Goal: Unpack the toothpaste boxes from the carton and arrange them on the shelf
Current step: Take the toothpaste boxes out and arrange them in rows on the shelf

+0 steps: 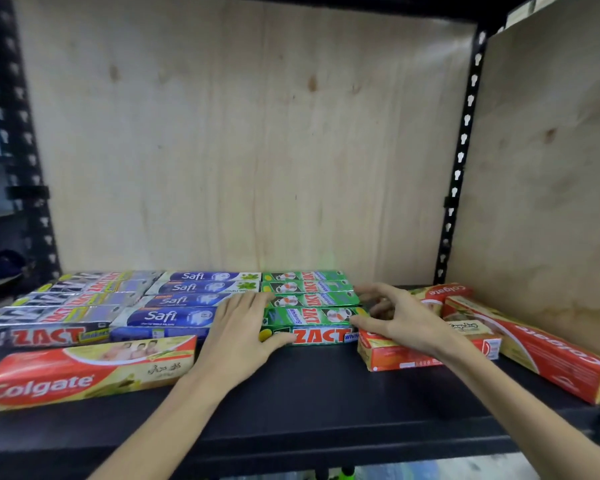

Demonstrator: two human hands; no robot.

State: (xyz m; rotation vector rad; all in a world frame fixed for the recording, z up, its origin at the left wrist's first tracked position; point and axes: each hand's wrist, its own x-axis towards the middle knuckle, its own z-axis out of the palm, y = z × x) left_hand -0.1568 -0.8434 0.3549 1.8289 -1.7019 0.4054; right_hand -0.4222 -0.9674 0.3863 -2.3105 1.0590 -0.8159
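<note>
On the black shelf point(309, 403) the left hand point(238, 336) lies flat with straight fingers point(257, 299) on the near green Zact box point(312, 323), at its left end. The right hand point(395, 317) hovers just right of that box, fingers spread and slightly bent, grasping nothing, above the red Colgate boxes point(426, 351). Blue Safi boxes point(187, 299) lie in a row just left of the green ones, and one Colgate box point(84, 372) lies near left.

Soft overhead light, blurred bowed edges

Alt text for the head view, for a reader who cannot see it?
Left hand rests flat on the green Zact boxes on a black shelf; right hand hovers open beside them. Safi boxes lie left, Colgate boxes right.
</note>
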